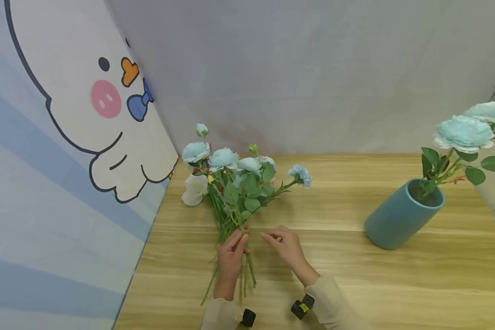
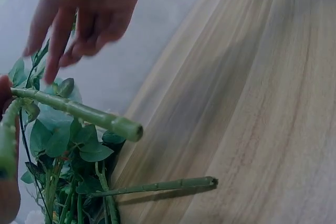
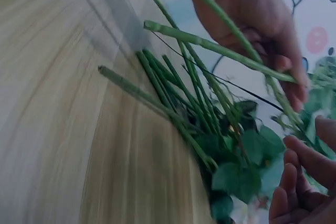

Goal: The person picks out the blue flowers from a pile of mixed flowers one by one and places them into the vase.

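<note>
My left hand (image 1: pixel 232 254) pinches green artificial flower stems (image 3: pixel 226 53) between thumb and fingers, above a bunch lying on the table. Pale blue flowers (image 1: pixel 224 159) and green leaves (image 1: pixel 251 192) spread out beyond that hand. To its right hovers my right hand (image 1: pixel 286 245), apart from the stems in the head view. Its fingers (image 2: pixel 63 40) hang loosely bent in the left wrist view, with nothing seen between them. A thin dark strand (image 3: pixel 236 86) runs past the held stems in the right wrist view. The lower palm of the left hand is hidden.
A blue vase (image 1: pixel 402 217) holding pale blue flowers (image 1: pixel 464 133) leans at the right of the wooden table (image 1: pixel 326 201). A printed cartoon panel (image 1: pixel 66 229) borders the left side, and a grey backdrop (image 1: pixel 313 68) stands behind.
</note>
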A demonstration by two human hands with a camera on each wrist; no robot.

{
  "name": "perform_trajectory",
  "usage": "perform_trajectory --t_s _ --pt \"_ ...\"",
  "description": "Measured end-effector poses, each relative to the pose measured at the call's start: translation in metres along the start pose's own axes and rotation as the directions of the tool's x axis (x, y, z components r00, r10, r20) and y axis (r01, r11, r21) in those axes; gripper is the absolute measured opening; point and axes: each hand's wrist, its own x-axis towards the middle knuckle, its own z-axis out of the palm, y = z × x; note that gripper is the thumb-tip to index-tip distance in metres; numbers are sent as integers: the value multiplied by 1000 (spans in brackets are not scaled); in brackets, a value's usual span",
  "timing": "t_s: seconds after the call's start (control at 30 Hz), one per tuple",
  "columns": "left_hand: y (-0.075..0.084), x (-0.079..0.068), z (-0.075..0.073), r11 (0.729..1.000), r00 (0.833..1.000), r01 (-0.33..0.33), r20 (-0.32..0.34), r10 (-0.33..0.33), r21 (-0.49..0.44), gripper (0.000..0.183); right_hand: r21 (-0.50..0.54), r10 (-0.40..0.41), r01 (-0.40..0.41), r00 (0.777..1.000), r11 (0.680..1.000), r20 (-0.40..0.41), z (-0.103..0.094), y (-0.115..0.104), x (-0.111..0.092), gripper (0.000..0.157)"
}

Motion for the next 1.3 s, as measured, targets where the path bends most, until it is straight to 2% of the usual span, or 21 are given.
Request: perform_trajectory --t_s 0.13,0.3,0.43,0.63,0.7,0.77,0.83,0.9,1.03,1.1,1.17,1.3 --pt "-9 -1 -1 1000 1000 -12 11 13 -14 19 115 47 -64 989 991 142 17 -3 16 27" --pt "-14 -1 -5 999 999 -35 -6 35 -20 20 283 102 -212 928 935 359 26 -3 27 35" --pt "-14 -1 -8 998 999 -45 -15 45 -51 19 336 122 -272 906 902 406 29 -1 29 36" --pt "-15 0 -10 996 998 -65 18 66 -55 20 441 147 -324 909 837 389 33 4 30 36" --pt "-14 0 -10 996 997 -74 23 75 -42 20 464 154 -331 912 821 379 34 5 31 36" --pt "-13 0 -9 996 996 -81 20 82 -35 20 469 155 -327 917 821 367 35 6 31 35" --pt "-12 -1 -9 996 996 -85 2 85 -35 20 472 158 -324 921 820 356 36 6 32 35" --pt "-11 -2 -7 996 996 -81 -27 80 -44 19 486 181 -337 923 806 341 37 6 33 34" --pt "-9 -3 -5 996 996 -42 -87 36 -73 20 548 263 -369 928 751 264 38 5 36 34" --pt "-8 -3 -5 996 994 -18 -113 8 -87 21 572 310 -376 927 729 213 37 6 38 32" --pt "-6 -3 -6 995 992 -11 -125 -2 -99 21 581 344 -374 924 723 167 36 9 40 30" --pt "-1 1 -14 996 989 -11 -148 -2 -91 31 596 395 -389 910 702 128 31 15 41 26"
